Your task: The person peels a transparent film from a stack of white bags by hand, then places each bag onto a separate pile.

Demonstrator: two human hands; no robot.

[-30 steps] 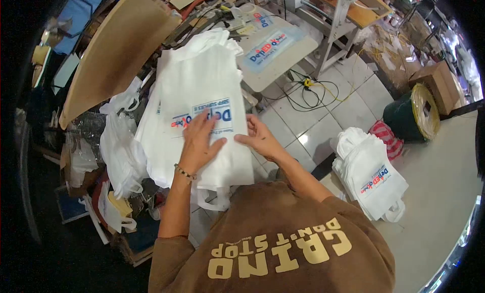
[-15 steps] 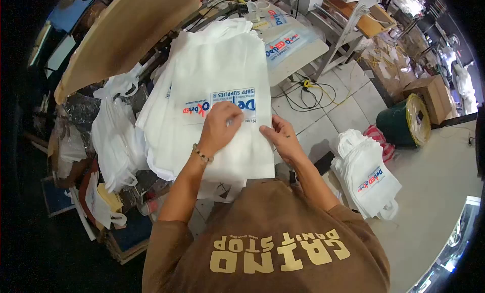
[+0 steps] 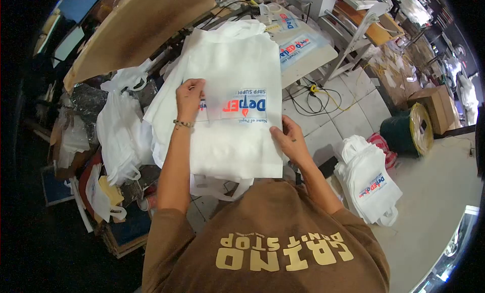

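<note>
A white cloth bag (image 3: 237, 146) with a blue and red "DepED" print lies on top of a stack of similar bags in front of me. My left hand (image 3: 190, 97) is closed in a pinch at the left end of the print, on what looks like a thin clear plastic film (image 3: 216, 107); the print beneath it looks smeared there. My right hand (image 3: 290, 136) grips the bag's right edge, thumb on top and fingers partly hidden underneath. Bag handles (image 3: 230, 192) hang below the stack's near edge.
More white bags hang or lie at left (image 3: 121, 131), and another bag pile (image 3: 369, 182) sits at right. Printed clear sheets (image 3: 300, 46) rest on a pale board behind the stack. Black and yellow cables (image 3: 313, 93) cross the tiled floor near a green bin (image 3: 404, 131).
My left hand has moved left across the bag, from over the middle of the print to its left end, uncovering more lettering. My right hand stays at the bag's right edge.
</note>
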